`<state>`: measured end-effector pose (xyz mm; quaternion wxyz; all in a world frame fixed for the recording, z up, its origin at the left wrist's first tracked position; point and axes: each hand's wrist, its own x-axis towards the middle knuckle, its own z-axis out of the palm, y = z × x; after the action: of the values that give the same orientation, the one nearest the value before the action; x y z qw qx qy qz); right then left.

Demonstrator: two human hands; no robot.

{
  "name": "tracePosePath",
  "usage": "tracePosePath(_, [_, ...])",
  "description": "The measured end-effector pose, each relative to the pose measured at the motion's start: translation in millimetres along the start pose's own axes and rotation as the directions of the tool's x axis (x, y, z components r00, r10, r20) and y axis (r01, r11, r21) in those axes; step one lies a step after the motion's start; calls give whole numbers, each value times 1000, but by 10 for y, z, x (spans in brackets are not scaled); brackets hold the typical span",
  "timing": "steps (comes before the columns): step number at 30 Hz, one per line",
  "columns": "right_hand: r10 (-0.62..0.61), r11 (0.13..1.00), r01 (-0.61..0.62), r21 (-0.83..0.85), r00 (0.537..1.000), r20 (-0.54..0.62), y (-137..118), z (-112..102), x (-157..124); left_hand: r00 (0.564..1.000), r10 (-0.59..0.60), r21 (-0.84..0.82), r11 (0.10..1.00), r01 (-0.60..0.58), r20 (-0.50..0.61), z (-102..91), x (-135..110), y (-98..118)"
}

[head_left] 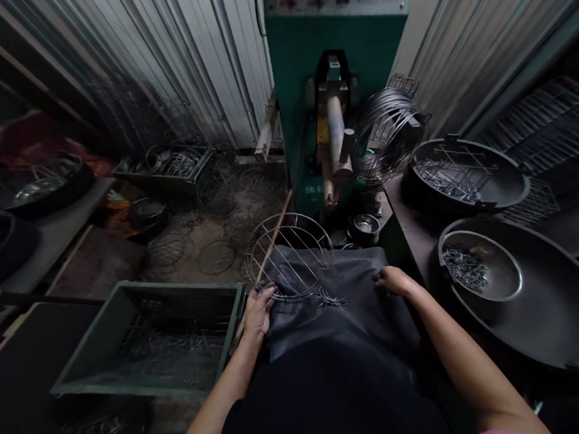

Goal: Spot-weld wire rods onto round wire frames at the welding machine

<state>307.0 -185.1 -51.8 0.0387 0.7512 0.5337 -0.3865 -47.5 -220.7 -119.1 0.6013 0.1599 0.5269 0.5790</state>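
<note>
My left hand (258,311) is closed on the near rim of a round wire rack (286,257), a double ring crossed by several parallel wires. The rack is tilted above my lap, over a dark apron (340,331). A thin brown stick (280,219) runs slantwise by the rack and past my left hand; I cannot tell whether the hand touches it. Beside the rack, a small heap of short bent wires (332,300) lies on the apron. My right hand (393,280) is closed at the apron's right edge, its fingertips dark and whatever they pinch hidden.
Ahead stands a green machine (291,63) with projecting electrode arms (334,120). A wire coil (389,128) hangs beside it. To the right are two wide black pans (547,311), one holding a metal bowl (507,287) of wire pieces. A green crate (94,335) stands left.
</note>
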Motion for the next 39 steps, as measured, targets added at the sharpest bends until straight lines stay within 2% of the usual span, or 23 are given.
tracePosePath(3, [6,997,-5,77,1000,-2,64,33,-16,1000,-7,10,1000,7,11,10,3,11])
tracePosePath(5, [4,965,-2,263,1000,-8,126,67,-34,1000,-11,10,1000,11,11,23,-3,21])
tracePosePath(6, [-4,920,12,392,1000,-21,160,89,-45,1000,-12,13,1000,12,9,30,-7,26])
tracePosePath(8, [-21,778,66,624,997,-80,228,147,-69,1000,-15,28,999,15,0,43,-16,37])
tracePosePath(11, [-21,614,171,770,979,-200,307,278,-101,1000,-15,37,999,16,-14,55,-25,51])
tracePosePath(14, [-19,552,214,806,970,-244,354,436,-109,1000,-12,15,1000,12,-21,74,-34,85])
tracePosePath(17, [-36,527,245,814,963,-266,386,539,-95,1000,3,16,1000,-3,12,143,-30,179])
tracePosePath(20, [-59,531,258,807,962,-268,409,543,-75,990,104,45,993,-109,99,294,27,355])
tracePosePath(24, [-46,556,241,795,964,-261,437,493,-24,922,309,124,931,-344,234,587,221,656])
tracePosePath(28, [-17,541,252,802,957,-289,446,491,32,868,375,246,853,-460,324,864,483,843])
tracePosePath(32, [38,517,260,816,945,-326,402,502,-1,838,420,280,807,-520,348,985,729,781])
tracePosePath(39, [98,485,235,842,942,-320,344,485,-66,806,476,293,762,-577,351,890,1011,424])
